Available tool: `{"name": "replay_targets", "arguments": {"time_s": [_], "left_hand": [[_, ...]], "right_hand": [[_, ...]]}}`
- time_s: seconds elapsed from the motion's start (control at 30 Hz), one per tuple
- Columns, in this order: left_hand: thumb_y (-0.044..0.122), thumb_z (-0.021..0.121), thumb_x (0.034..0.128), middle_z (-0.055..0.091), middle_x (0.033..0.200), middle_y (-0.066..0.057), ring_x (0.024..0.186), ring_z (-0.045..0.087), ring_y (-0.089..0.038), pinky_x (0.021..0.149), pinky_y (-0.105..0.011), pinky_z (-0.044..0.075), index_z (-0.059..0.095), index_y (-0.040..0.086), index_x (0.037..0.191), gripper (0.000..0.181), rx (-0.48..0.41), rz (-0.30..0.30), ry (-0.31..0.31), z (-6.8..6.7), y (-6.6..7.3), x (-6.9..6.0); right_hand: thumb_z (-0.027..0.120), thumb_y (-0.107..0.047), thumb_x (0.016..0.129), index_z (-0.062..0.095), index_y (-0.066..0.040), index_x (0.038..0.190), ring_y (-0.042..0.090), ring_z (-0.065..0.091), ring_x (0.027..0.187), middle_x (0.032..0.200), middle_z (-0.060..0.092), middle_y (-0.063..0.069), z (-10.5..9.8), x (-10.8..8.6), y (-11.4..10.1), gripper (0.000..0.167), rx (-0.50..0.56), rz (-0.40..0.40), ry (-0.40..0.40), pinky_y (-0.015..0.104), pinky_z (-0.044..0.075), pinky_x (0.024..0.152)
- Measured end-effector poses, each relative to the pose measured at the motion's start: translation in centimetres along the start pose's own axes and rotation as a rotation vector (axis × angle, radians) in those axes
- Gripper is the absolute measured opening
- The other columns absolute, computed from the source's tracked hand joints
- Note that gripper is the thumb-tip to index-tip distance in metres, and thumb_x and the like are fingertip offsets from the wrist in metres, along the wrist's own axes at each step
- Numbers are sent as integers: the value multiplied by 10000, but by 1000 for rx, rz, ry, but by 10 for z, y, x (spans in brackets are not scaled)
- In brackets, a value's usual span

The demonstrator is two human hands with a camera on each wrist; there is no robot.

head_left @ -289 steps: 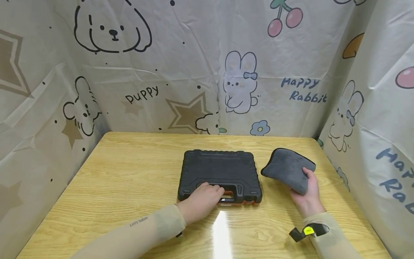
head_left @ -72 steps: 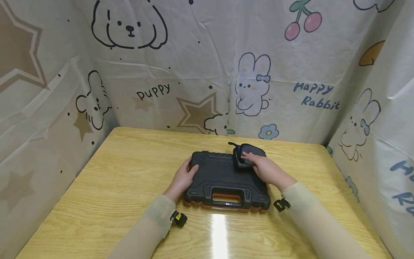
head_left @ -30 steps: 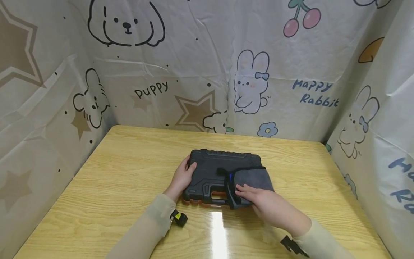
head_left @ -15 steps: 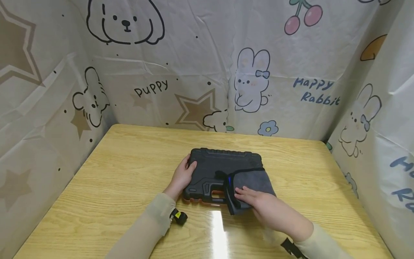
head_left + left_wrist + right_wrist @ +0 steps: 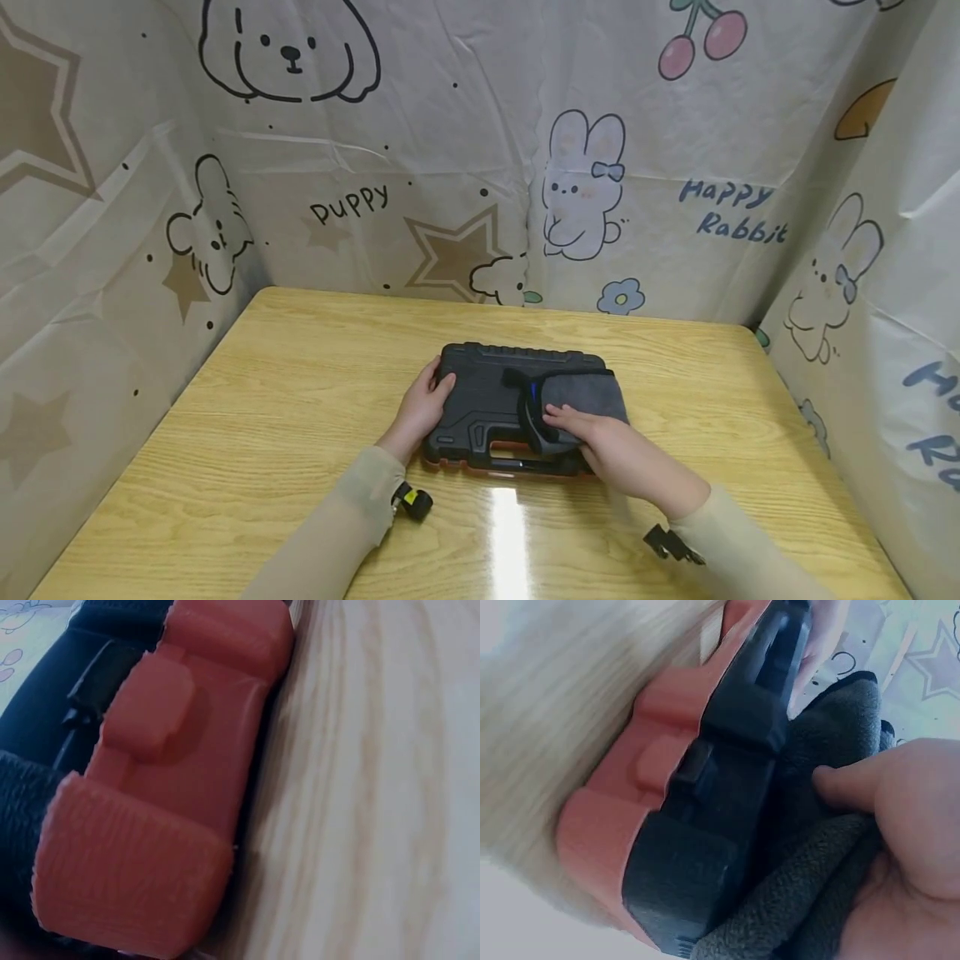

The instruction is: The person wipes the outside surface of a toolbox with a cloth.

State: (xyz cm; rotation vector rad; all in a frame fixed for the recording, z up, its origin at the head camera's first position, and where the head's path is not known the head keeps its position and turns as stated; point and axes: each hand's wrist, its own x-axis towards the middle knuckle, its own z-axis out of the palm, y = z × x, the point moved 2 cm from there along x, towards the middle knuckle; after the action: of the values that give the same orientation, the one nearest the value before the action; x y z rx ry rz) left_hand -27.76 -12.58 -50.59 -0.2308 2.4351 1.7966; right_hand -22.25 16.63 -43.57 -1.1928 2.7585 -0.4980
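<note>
A black plastic carrying case [image 5: 483, 383] with an orange underside lies flat on the table, its handle toward me. My left hand [image 5: 422, 408] grips its left edge, thumb on top. On the right part of the lid lies a folded dark grey cloth [image 5: 583, 393] with a black border. My right hand [image 5: 611, 446] holds this cloth against the lid, fingers over its near part. In the right wrist view the thumb presses into the bunched cloth [image 5: 787, 881], beside a latch of the case. The left wrist view shows the orange side [image 5: 142, 855] close up; the left fingers are hidden.
The wooden table [image 5: 300, 367] extends around the case on all sides. Behind and beside it hang printed curtains [image 5: 465, 150] with cartoon animals. A strip of light reflects off the table in front of the case.
My right hand has gone from holding the cloth off the case to the lid's far right, then its near right; just now it slid slightly away from me. My left hand moved from handle to left edge.
</note>
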Motion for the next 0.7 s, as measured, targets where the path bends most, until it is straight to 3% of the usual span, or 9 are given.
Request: {"name": "replay_targets", "arguments": {"time_s": [0.4, 0.7], "left_hand": [[298, 494, 1101, 211, 1690, -229, 1555, 246, -388, 1250, -507, 259, 237, 55, 1640, 645, 2, 5, 2, 0, 3, -1], [289, 500, 1099, 227, 1682, -238, 1548, 263, -392, 1245, -512, 269, 243, 48, 1637, 644, 14, 9, 8, -1, 3, -1]], "right_hand": [[511, 99, 981, 568, -3, 1453, 370, 516, 1403, 1554, 502, 166, -10, 49, 26, 486, -58, 55, -12, 520, 449, 1115], [509, 54, 1010, 538, -6, 1480, 358, 497, 1423, 1573, 478, 160, -16, 81, 32, 474, -101, 57, -66, 508, 418, 1152]]}}
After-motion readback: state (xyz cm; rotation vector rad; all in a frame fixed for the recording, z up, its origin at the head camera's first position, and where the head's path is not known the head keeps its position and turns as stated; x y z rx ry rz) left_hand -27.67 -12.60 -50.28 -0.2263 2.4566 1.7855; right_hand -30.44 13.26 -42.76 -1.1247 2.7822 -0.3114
